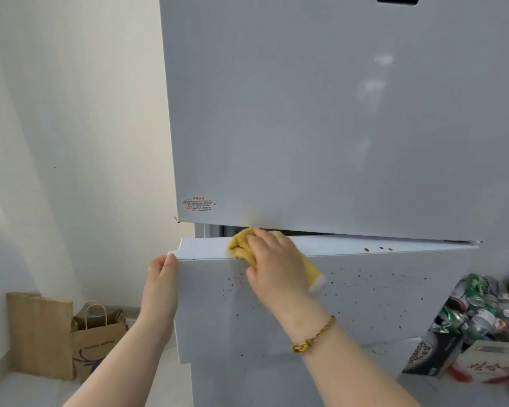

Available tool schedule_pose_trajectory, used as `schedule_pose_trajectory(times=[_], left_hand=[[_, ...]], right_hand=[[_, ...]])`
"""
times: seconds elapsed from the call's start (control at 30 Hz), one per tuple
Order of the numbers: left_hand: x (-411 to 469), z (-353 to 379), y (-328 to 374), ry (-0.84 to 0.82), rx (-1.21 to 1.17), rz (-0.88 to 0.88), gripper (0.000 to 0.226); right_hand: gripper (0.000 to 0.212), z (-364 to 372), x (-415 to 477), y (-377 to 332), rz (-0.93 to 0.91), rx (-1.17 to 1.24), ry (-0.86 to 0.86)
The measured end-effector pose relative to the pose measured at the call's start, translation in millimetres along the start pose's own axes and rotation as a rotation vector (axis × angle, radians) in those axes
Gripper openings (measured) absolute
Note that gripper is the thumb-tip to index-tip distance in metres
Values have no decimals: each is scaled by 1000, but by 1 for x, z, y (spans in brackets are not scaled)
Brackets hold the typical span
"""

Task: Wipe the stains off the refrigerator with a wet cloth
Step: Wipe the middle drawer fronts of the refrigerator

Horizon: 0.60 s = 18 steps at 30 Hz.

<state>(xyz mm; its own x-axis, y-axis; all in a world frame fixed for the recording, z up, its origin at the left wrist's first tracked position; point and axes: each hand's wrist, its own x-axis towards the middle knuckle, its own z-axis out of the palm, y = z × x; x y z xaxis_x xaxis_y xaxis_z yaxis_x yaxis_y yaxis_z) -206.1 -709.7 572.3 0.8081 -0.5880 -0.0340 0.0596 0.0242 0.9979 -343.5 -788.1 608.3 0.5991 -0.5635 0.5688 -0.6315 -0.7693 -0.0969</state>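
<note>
A white refrigerator point(321, 127) fills the view, its upper door shut. The lower door point(379, 298) is swung out a little, so its top edge shows. Dark specks dot the lower door's front, and three brown spots point(378, 249) sit on its top edge to the right. My left hand point(160, 274) grips the lower door's top left corner. My right hand point(274, 259) holds a yellow cloth point(241, 245) bunched under the fingers and presses it on the top edge near the left; a white end of the cloth hangs down behind the hand.
Two brown paper bags point(97, 333) stand on the floor against the white wall at the left. At the right, a heap of crushed cans and bottles point(482, 309) sits above cardboard boxes point(429, 356), close to the lower door's right side.
</note>
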Motion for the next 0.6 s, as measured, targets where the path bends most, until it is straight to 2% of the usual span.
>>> schedule_pose_trajectory(times=[0.07, 0.1, 0.23, 0.33, 0.4, 0.47, 0.6], left_hand=[[-3, -1, 0, 12, 35, 12, 35], [-5, -1, 1, 34, 52, 21, 36], [-24, -1, 1, 104, 82, 61, 18], [-33, 0, 2, 113, 93, 109, 14], [-33, 0, 4, 122, 106, 107, 12], [-34, 0, 6, 125, 111, 103, 12], [-39, -1, 6, 130, 100, 101, 18]], right_hand=[[39, -6, 1, -6, 18, 49, -129], [38, -10, 1, -2, 26, 51, -142], [37, -33, -15, 49, 131, -29, -166], [28, -50, -28, 84, 307, -125, -152], [25, -52, -25, 84, 361, -140, -161], [27, -48, -18, 68, 350, -151, -180], [25, -30, 1, 17, 176, -52, -183]])
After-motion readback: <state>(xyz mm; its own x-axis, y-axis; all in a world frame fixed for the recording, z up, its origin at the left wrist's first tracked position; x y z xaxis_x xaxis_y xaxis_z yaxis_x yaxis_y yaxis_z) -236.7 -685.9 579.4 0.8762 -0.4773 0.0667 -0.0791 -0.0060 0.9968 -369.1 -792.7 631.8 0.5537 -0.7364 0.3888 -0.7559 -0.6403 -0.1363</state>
